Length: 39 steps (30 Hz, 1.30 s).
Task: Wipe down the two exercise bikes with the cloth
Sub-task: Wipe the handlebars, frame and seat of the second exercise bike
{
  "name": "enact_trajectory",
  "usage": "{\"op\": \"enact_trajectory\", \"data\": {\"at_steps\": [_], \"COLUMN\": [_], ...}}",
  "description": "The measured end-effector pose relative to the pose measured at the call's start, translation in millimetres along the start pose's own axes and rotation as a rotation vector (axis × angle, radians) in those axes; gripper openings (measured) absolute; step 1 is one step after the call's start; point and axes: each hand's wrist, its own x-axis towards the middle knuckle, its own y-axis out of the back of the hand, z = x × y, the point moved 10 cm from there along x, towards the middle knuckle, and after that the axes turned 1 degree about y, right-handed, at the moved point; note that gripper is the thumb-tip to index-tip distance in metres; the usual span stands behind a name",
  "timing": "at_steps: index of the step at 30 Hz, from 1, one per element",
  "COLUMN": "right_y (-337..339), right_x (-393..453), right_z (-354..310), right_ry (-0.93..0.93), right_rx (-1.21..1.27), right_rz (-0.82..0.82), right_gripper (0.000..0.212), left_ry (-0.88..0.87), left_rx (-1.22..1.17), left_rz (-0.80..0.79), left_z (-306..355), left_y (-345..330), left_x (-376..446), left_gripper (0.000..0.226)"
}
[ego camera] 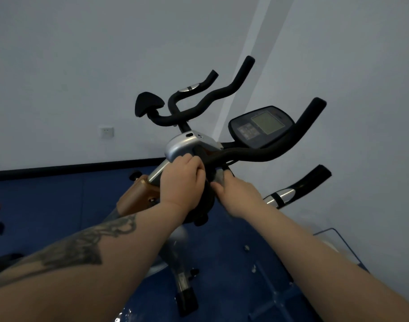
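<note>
**Both hands on the cloth at the bike's stem**

Right now the cloth (219, 176), grey and dark, is bunched against the near bike (187, 147), just below the silver housing where the handlebar (263, 152) meets the stem. The left hand (181, 180) has its fingers curled over the cloth's upper part, pressing it to the stem. The right hand (237, 194) pinches the cloth's lower edge from the other side, thumb and fingers closed on it. The 2 hands sit almost touching, forearms reaching up from the bottom of the view.

Above them the console (261, 126) tilts toward the camera, its screen blank. Behind, the second bike (175, 110) shows its own curved bars and a black pad. Below the hands an orange-brown frame piece (138, 194) angles down to the blue floor (59, 194). A white socket (106, 132) sits on the pale wall (82, 54), well apart to the left.
</note>
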Motion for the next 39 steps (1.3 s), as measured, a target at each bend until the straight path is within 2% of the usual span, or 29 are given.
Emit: {"op": "enact_trajectory", "data": {"at_steps": [2, 4, 6, 8, 11, 13, 15, 17, 19, 22, 24, 28, 30, 32, 36, 37, 39], "right_y": [-4.5, -3.7, -3.0, -1.5, -2.4, -4.6, -3.3, 0.0, 1.6, 2.4, -1.0, 4.1, 7.3, 10.0, 20.5, 33.7, 64.2], "right_x": [-2.7, 11.4, 25.3, 27.2, 6.9, 3.9, 16.1, 28.9, 27.4, -4.8, -12.1, 15.1, 13.3, -9.5, -48.5, -52.7, -68.8], "right_z": [8.8, 6.8, 0.7, -1.9, 2.3, 8.1, 4.8, -3.1, -7.5, -8.5, -5.3, -13.6, -15.0, -17.2, -1.1, 9.4, 29.5], "right_ry": [0.019, -0.017, -0.078, -0.109, -0.043, -0.017, -0.043, -0.091, -0.105, 0.029, 0.108, -0.010, -0.023, 0.072, 0.323, 0.333, 0.271], "right_rx": [-0.094, -0.065, 0.103, 0.262, 0.055, -0.088, -0.100, -0.006, 0.110, -0.092, -0.193, -0.062, -0.049, -0.151, -0.272, -0.275, -0.235], "right_rz": [-0.036, -0.108, -0.145, -0.096, -0.069, -0.120, -0.185, -0.187, -0.099, 0.070, 0.088, 0.049, 0.111, 0.182, 0.203, 0.260, 0.509], "right_gripper": [0.048, 0.052, 0.053, 0.051, 0.052, 0.054, 0.057, 0.057, 0.055, 0.048, 0.046, 0.045, 0.046, 0.045, 0.046, 0.040, 0.024], "left_ry": [-0.011, -0.011, -0.002, 0.005, 0.005, 0.005, 0.014, 0.021, 0.024, 0.017, 0.013, 0.029, 0.034, 0.034, 0.033, 0.033, 0.028], "left_rx": [-0.006, 0.001, 0.012, 0.010, -0.007, -0.008, -0.003, -0.003, -0.013, -0.033, -0.031, -0.017, -0.029, -0.046, -0.037, -0.040, -0.046], "left_rz": [0.012, 0.001, -0.017, -0.018, -0.006, -0.012, -0.028, -0.043, -0.045, -0.027, -0.025, -0.032, -0.027, -0.023, -0.022, -0.018, -0.010], "left_z": [1.9, 2.3, 1.8, 0.3, -0.8, -0.9, -1.5, -1.5, -2.6, -3.3, -2.9, -5.3, -5.9, -6.4, -8.9, -9.3, -9.0], "left_y": [1.4, 0.4, -1.3, -1.6, -1.6, -2.3, -3.7, -5.2, -5.2, -4.6, -4.1, -5.2, -4.9, -5.0, -6.9, -6.7, -6.4], "left_x": [-0.1, 0.7, 1.1, 1.3, -0.3, 0.5, 1.4, 2.0, 1.1, 1.1, 0.8, 1.6, 0.6, 0.7, 1.3, 1.1, 1.0], "left_gripper": [0.018, 0.016, 0.014, 0.015, 0.014, 0.014, 0.013, 0.013, 0.014, 0.017, 0.017, 0.016, 0.018, 0.019, 0.018, 0.017, 0.018]}}
